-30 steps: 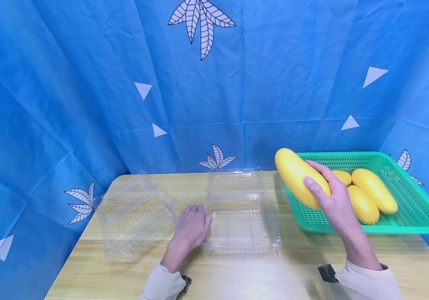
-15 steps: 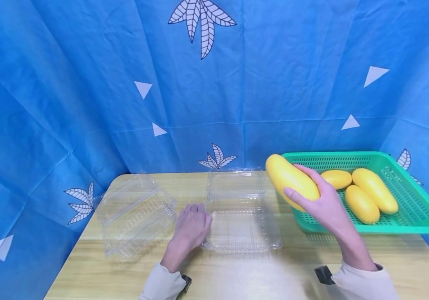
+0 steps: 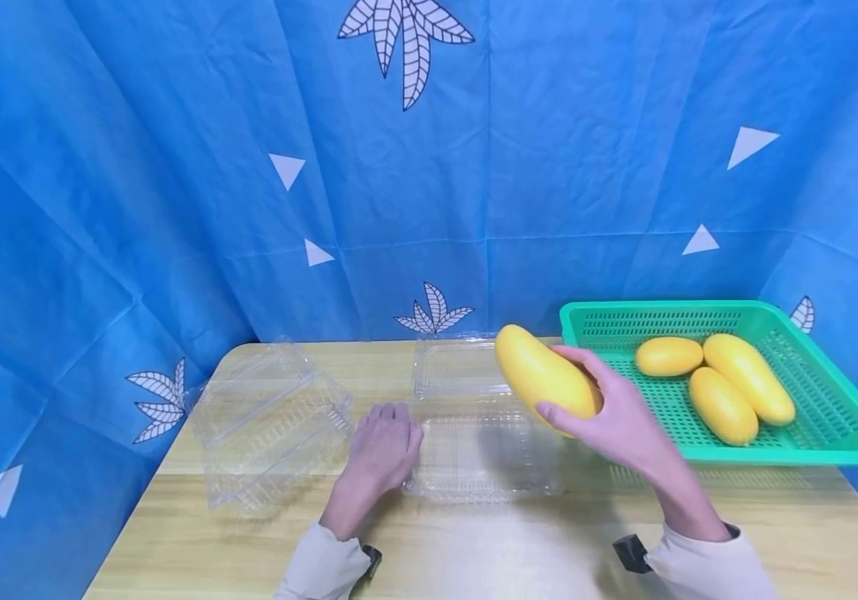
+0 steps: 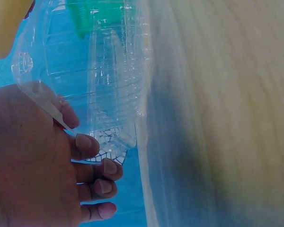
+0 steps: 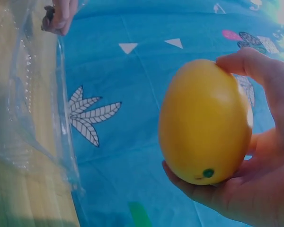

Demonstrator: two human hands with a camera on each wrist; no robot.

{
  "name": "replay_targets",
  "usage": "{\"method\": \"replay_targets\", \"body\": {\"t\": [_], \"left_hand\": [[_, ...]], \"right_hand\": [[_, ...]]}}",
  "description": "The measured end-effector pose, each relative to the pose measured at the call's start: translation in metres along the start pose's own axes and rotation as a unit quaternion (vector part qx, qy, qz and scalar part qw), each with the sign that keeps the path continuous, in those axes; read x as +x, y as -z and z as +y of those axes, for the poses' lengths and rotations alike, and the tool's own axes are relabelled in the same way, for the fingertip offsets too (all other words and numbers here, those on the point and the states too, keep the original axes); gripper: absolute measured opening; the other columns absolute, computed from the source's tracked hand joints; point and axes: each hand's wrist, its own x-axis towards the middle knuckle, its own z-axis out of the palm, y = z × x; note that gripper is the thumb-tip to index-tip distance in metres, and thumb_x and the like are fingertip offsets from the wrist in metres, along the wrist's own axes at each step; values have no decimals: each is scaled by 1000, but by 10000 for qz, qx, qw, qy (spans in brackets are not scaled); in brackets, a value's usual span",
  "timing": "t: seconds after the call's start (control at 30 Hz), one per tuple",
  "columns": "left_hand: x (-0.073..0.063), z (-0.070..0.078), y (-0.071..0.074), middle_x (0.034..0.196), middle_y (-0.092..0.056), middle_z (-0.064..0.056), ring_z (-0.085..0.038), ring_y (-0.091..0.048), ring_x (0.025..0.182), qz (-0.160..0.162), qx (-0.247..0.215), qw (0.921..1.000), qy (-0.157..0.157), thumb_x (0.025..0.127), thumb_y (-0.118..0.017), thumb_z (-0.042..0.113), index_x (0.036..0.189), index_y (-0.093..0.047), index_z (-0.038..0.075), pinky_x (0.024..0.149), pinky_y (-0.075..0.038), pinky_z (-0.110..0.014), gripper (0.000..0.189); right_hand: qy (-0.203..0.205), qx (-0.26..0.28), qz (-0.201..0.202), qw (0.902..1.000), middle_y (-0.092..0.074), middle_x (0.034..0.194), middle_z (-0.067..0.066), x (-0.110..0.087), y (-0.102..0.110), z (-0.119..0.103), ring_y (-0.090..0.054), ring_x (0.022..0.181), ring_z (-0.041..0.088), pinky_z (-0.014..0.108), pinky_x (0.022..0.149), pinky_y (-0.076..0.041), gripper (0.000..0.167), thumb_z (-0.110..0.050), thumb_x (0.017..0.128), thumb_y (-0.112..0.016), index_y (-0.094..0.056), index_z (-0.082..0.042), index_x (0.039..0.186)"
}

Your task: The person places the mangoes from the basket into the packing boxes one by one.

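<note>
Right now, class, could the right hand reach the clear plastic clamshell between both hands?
Probably yes: the right hand holds a yellow mango close by, the clear plastic clamshell lies open, with nothing visible between.

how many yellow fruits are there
4: one yellow fruit in the right hand, three in the green basket: a left one, a front one, a right one. The hand covers part of the basket, but none looks hidden.

0 legible texts, labels, brands, numbers or signs.
</note>
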Motion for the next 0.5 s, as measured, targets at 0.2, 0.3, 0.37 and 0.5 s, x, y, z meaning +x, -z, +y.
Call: {"method": "replay_targets", "body": {"t": [0.2,0.3,0.37,0.5], "left_hand": [[1,-1,1,83,-46,-6,-24,-43,80,-86,-47,9999,37,106,-40,23,87,-45,9,77,-42,-41,24],[1,-1,2,83,-46,-6,-24,-43,80,-142,-34,9999,57,106,-40,23,88,-46,8,77,-42,-41,24],[1,-1,3,82,-45,-6,-24,-43,79,-153,-26,9999,63,105,-40,23,88,-46,9,76,-42,-41,23],[0,0,3,81,-44,-6,-24,-42,78,-151,-24,9999,71,105,-41,23,87,-45,9,75,-41,-40,23]], "right_hand": [[172,20,-204,9996,-57,136,12,2,-14,-2,-57,101,30,38,68,-52,82,-40,81,-86,-46,-26,151],[396,-28,-328,9987,-58,136,9,3,-22,0,-59,102,27,39,71,-52,82,-39,79,-87,-48,-24,150],[601,-64,-388,9974,-59,134,6,4,-26,3,-59,103,26,42,75,-52,81,-35,77,-89,-51,-22,148],[870,-120,-458,9951,-59,131,2,4,-37,8,-59,105,23,47,82,-52,82,-30,73,-91,-53,-19,145]]}}
